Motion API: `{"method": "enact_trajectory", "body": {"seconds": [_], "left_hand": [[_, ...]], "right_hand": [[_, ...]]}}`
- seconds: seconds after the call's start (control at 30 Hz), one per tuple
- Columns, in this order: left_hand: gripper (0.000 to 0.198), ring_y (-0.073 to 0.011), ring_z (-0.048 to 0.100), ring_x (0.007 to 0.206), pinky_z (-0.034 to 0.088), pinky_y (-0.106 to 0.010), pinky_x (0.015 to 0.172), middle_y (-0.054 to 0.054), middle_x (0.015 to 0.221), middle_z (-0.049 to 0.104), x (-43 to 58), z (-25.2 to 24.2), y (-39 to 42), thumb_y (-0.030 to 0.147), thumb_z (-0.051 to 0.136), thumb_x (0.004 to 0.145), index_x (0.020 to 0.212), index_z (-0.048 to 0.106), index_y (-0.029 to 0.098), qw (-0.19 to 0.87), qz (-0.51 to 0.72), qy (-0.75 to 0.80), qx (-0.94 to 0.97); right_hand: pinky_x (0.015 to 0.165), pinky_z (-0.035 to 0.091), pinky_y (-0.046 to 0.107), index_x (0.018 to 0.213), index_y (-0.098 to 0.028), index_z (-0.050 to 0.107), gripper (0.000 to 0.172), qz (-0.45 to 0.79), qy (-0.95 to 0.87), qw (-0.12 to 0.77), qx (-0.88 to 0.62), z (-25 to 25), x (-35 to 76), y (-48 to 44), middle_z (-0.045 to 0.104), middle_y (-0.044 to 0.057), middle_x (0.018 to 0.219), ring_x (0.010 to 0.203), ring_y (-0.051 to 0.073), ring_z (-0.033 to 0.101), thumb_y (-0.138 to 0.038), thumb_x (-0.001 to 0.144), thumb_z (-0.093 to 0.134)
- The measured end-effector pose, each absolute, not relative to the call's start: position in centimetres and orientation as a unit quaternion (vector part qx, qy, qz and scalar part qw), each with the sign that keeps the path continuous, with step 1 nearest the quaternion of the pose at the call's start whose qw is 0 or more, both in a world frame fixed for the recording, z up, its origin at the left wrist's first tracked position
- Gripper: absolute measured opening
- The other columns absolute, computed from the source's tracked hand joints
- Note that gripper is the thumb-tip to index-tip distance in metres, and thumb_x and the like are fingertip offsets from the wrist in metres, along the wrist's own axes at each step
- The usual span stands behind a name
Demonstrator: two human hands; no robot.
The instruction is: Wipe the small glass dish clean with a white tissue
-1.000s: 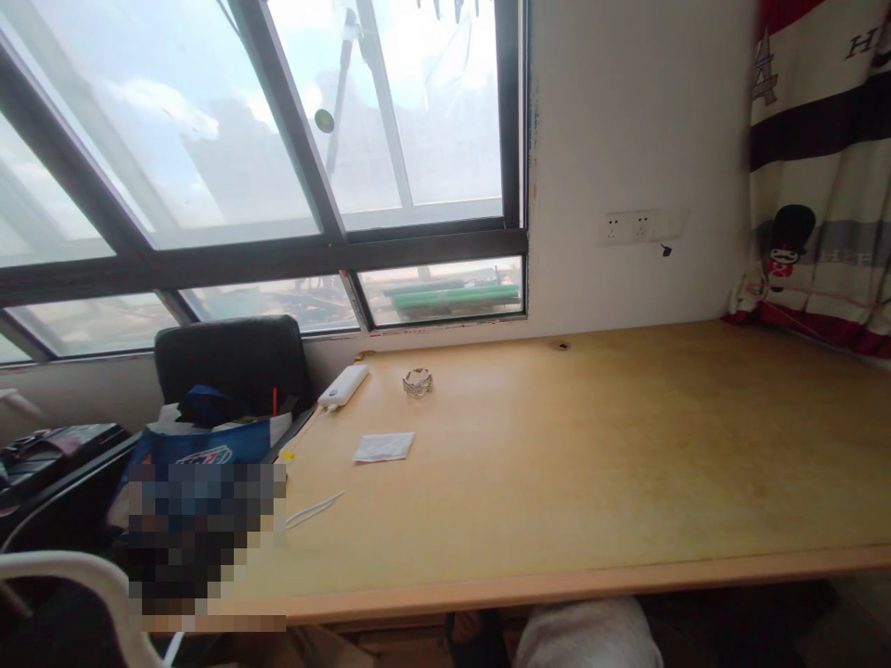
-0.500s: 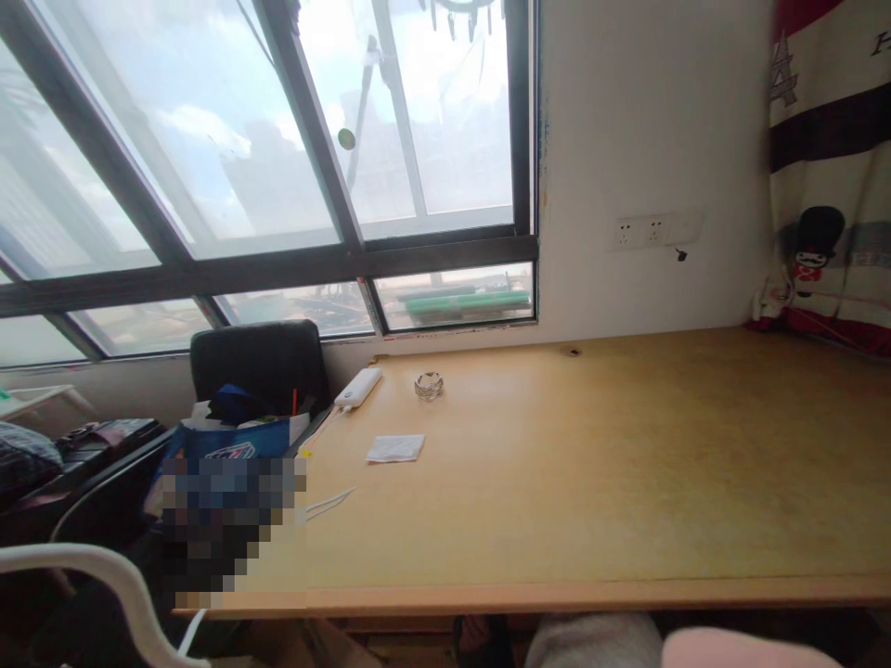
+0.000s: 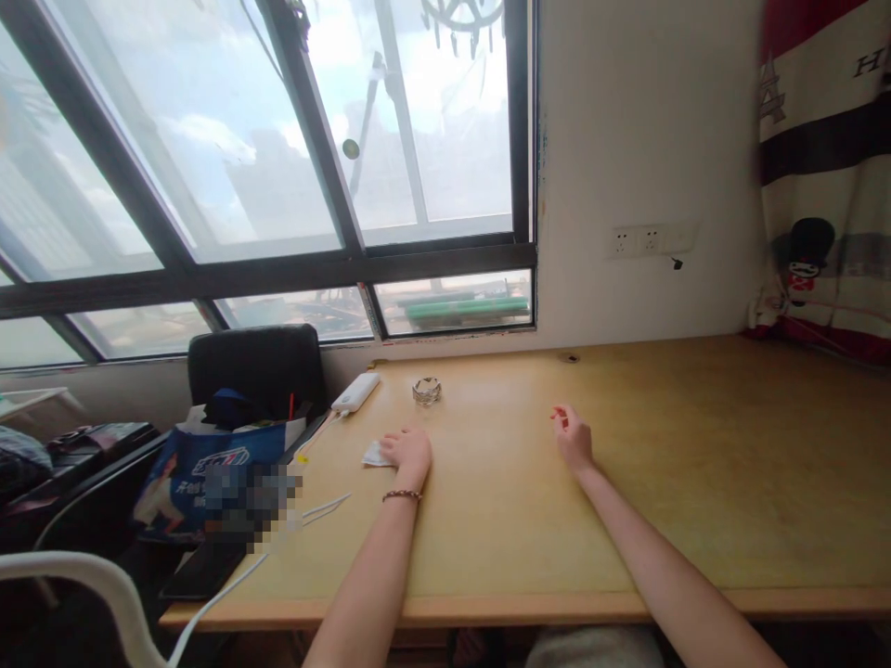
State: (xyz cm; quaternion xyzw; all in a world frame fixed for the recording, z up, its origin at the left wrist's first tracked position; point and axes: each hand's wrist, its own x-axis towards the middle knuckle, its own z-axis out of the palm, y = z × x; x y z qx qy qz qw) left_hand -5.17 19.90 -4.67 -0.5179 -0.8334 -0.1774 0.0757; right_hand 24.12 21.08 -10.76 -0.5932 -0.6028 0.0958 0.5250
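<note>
My left hand [image 3: 412, 453] lies over the right part of a folded white sheet [image 3: 376, 455], paper or cloth, I cannot tell which. Its fingers stretch out across the sheet, and a dark beaded bracelet circles the wrist. The sheet's left end shows, flat on the table. Above the table, to the right, is my right hand [image 3: 574, 440], its fingers curled inward with no object visible in them. A silver ring-shaped openwork object [image 3: 427, 391] rests just beyond my left hand, touched by neither hand.
The wooden table [image 3: 515, 520] reaches to the wall. A white power bank [image 3: 356, 393] with a cable sits at its left edge. White cable ends [image 3: 327, 508] lie nearer me. Left of the table, a blue bag [image 3: 223, 455] stands before a black chair [image 3: 254, 371].
Both forearms have come into view over the table from the near edge. My left hand now covers part of the white sheet. The camera view has tilted slightly.
</note>
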Motion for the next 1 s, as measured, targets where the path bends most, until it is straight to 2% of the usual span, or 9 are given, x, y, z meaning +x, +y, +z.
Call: {"method": "enact_trajectory", "body": {"seconds": [0.13, 0.3, 0.4, 0.53, 0.63, 0.73, 0.83, 0.93, 1.0], "left_hand": [[0.031, -0.0238, 0.049, 0.099, 0.037, -0.035, 0.083, -0.018, 0.104, 0.053, -3.7, -7.5, 20.2, 0.027, 0.041, 0.08, 0.103, 0.05, 0.009, 0.013, -0.227, -0.707, -0.67], [0.036, -0.0161, 0.046, 0.107, 0.035, -0.028, 0.09, -0.008, 0.116, 0.05, -0.8, -8.9, 18.9, 0.029, 0.035, 0.084, 0.118, 0.04, 0.02, -0.123, -0.297, -0.458, -0.829], [0.033, -0.0171, 0.049, 0.101, 0.037, -0.029, 0.086, -0.009, 0.112, 0.051, -0.6, -8.6, 18.7, 0.03, 0.034, 0.084, 0.113, 0.045, 0.019, -0.093, -0.329, -0.499, -0.796], [0.036, -0.0229, 0.052, 0.086, 0.038, -0.033, 0.076, -0.011, 0.087, 0.056, -1.8, -8.7, 19.7, 0.047, 0.049, 0.073, 0.081, 0.057, 0.014, 0.002, -0.293, -0.637, -0.713], [0.037, -0.0212, 0.052, 0.076, 0.037, -0.031, 0.067, -0.007, 0.073, 0.058, -2.4, -9.3, 20.5, 0.053, 0.057, 0.062, 0.067, 0.058, 0.016, -0.047, -0.232, -0.682, -0.692], [0.029, -0.0159, 0.052, 0.066, 0.034, -0.025, 0.06, -0.002, 0.066, 0.058, -2.2, -9.8, 20.8, 0.046, 0.059, 0.062, 0.064, 0.058, 0.017, -0.113, -0.223, -0.68, -0.689], [0.025, -0.0135, 0.052, 0.062, 0.034, -0.023, 0.057, -0.001, 0.063, 0.058, -1.6, -9.8, 20.7, 0.04, 0.055, 0.067, 0.063, 0.056, 0.016, -0.139, -0.285, -0.64, -0.701], [0.026, -0.013, 0.053, 0.062, 0.037, -0.022, 0.055, -0.002, 0.067, 0.059, -0.5, -9.3, 19.9, 0.04, 0.047, 0.074, 0.07, 0.055, 0.016, -0.161, -0.366, -0.595, -0.697], [0.026, -0.013, 0.054, 0.063, 0.039, -0.022, 0.056, -0.003, 0.071, 0.059, 0.5, -8.7, 18.9, 0.039, 0.043, 0.078, 0.075, 0.055, 0.016, -0.155, -0.404, -0.567, -0.701]], "right_hand": [[0.058, 0.043, 0.026, 0.084, -0.016, 0.057, 0.026, 0.156, -0.588, 0.515, -0.604, -11.0, 24.2, 21.3, 0.063, 0.005, 0.072, 0.06, 0.016, 0.058, -0.028, 0.076, 0.035], [0.049, 0.04, 0.024, 0.083, -0.017, 0.057, 0.026, 0.221, -0.592, 0.498, -0.593, -10.9, 23.3, 21.0, 0.063, 0.004, 0.07, 0.052, 0.014, 0.057, -0.029, 0.075, 0.035], [0.051, 0.04, 0.023, 0.081, -0.018, 0.059, 0.025, 0.213, -0.642, 0.473, -0.564, -10.6, 22.8, 20.4, 0.063, 0.002, 0.068, 0.054, 0.014, 0.056, -0.027, 0.075, 0.036], [0.056, 0.039, 0.024, 0.08, -0.018, 0.061, 0.025, 0.19, -0.692, 0.433, -0.545, -10.1, 22.4, 19.8, 0.063, 0.002, 0.067, 0.058, 0.014, 0.055, -0.022, 0.074, 0.037], [0.056, 0.038, 0.024, 0.08, -0.017, 0.062, 0.025, 0.19, -0.7, 0.414, -0.549, -10.0, 22.3, 19.6, 0.063, 0.002, 0.067, 0.058, 0.014, 0.055, -0.021, 0.074, 0.038], [0.055, 0.038, 0.024, 0.079, -0.018, 0.062, 0.025, 0.191, -0.71, 0.409, -0.54, -9.9, 22.3, 19.6, 0.063, 0.002, 0.066, 0.058, 0.014, 0.054, -0.02, 0.073, 0.039], [0.053, 0.039, 0.024, 0.078, -0.017, 0.062, 0.023, 0.225, -0.704, 0.424, -0.523, -9.9, 22.1, 19.5, 0.062, 0.002, 0.065, 0.054, 0.013, 0.054, -0.02, 0.073, 0.04], [0.05, 0.042, 0.024, 0.077, -0.016, 0.061, 0.021, 0.327, -0.67, 0.448, -0.493, -9.6, 21.3, 19.2, 0.062, 0.002, 0.065, 0.052, 0.013, 0.055, -0.027, 0.074, 0.043], [0.051, 0.045, 0.024, 0.079, -0.015, 0.061, 0.023, 0.427, -0.631, 0.459, -0.456, -9.3, 20.5, 18.9, 0.063, 0.004, 0.072, 0.059, 0.014, 0.058, -0.035, 0.073, 0.049]]}}
